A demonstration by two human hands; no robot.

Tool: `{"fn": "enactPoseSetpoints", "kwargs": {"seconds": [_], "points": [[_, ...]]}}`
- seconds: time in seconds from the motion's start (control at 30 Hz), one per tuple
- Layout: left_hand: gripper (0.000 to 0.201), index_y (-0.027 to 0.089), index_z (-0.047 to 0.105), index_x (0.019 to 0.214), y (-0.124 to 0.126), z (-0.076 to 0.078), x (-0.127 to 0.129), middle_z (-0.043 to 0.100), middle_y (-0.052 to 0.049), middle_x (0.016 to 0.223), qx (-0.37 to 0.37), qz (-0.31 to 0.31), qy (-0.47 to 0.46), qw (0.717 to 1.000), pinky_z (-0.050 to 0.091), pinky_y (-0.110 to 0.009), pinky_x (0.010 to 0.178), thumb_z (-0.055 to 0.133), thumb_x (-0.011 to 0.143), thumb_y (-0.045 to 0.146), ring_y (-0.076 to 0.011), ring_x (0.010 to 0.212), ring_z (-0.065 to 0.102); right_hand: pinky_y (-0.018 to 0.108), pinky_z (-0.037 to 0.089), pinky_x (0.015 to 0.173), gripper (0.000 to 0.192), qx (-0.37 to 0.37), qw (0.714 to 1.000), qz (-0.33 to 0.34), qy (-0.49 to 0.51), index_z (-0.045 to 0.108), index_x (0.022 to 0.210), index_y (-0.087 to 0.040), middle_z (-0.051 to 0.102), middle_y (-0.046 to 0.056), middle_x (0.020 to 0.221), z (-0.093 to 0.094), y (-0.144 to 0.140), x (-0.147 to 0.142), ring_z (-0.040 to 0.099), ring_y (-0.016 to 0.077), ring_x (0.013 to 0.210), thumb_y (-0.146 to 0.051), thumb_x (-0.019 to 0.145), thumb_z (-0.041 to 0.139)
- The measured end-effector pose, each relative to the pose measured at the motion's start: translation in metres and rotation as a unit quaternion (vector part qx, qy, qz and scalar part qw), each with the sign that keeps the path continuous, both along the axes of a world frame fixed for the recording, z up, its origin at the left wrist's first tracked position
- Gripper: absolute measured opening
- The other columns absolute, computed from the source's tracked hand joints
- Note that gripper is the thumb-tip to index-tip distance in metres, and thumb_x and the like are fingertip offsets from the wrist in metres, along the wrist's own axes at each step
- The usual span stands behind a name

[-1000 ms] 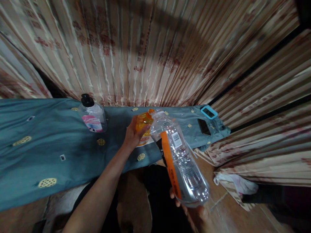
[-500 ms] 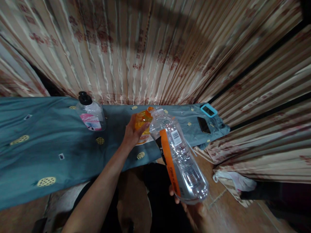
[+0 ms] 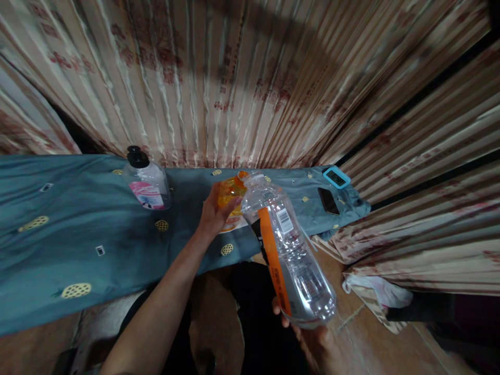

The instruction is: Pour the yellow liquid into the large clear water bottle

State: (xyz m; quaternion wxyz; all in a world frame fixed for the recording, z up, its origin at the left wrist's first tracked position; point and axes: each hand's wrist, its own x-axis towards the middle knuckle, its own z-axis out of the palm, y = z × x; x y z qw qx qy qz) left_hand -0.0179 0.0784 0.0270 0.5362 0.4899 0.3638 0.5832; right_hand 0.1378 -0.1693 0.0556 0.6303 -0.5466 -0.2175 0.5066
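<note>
bottles (image 3: 287, 250) (image 3: 230, 200) (image 3: 148, 182) — 3 | phones (image 3: 328, 201) — 1 | timers (image 3: 336, 178) — 1 | hands (image 3: 213, 216) (image 3: 308, 330) — 2

Backdrop: pleated curtain (image 3: 242, 78), beige with faded red print, spanning the whole rear and wrapping round the right side. Dark gap in the curtain at far left. Counter (image 3: 78, 245) runs along the curtain, draped in a teal cloth (image 3: 50, 260) with yellow woven-look motifs; cloth bunches at its right end. Floor (image 3: 351, 323) brown, tile-like. Crumpled white fabric (image 3: 378, 297) lies on it at right. Lighting dim and warm.
</note>
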Motion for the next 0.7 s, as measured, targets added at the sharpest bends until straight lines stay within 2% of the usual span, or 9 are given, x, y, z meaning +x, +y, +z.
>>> {"fn": "enactPoseSetpoints", "kwargs": {"seconds": [0.3,0.53,0.7], "points": [[0.052,0.022,0.061,0.1,-0.001,0.003,0.0,0.072,-0.005,0.095,-0.001,0.003,0.006,1.0,0.057,-0.036,0.079,0.083,0.067,0.056,-0.0242,0.088,0.071,0.026,0.05,0.062,0.072,-0.006,1.0,-0.008,0.024,0.079,0.098,-0.021,0.076,0.008,0.08,0.004,0.004,-0.003,0.06,0.0172,0.065,-0.07,0.047,0.093],[0.057,0.022,0.062,0.104,-0.001,0.001,0.0,0.072,-0.005,0.1,0.0,-0.002,0.002,1.0,0.055,-0.036,0.082,0.081,0.066,0.06,-0.024,0.09,0.07,0.025,0.051,0.062,0.071,-0.007,0.999,-0.023,0.038,0.079,0.096,-0.021,0.078,0.009,0.079,0.009,0.004,-0.007,0.065,0.0167,0.064,-0.067,0.045,0.095],[0.057,0.022,0.062,0.103,-0.002,0.003,0.001,0.072,-0.006,0.099,-0.007,0.0,0.001,1.0,0.055,-0.037,0.08,0.081,0.065,0.06,-0.0244,0.089,0.07,0.025,0.052,0.063,0.066,0.002,0.999,-0.01,0.046,0.079,0.096,-0.022,0.079,0.009,0.079,0.014,0.004,-0.008,0.065,0.0164,0.063,-0.065,0.049,0.096]]}}
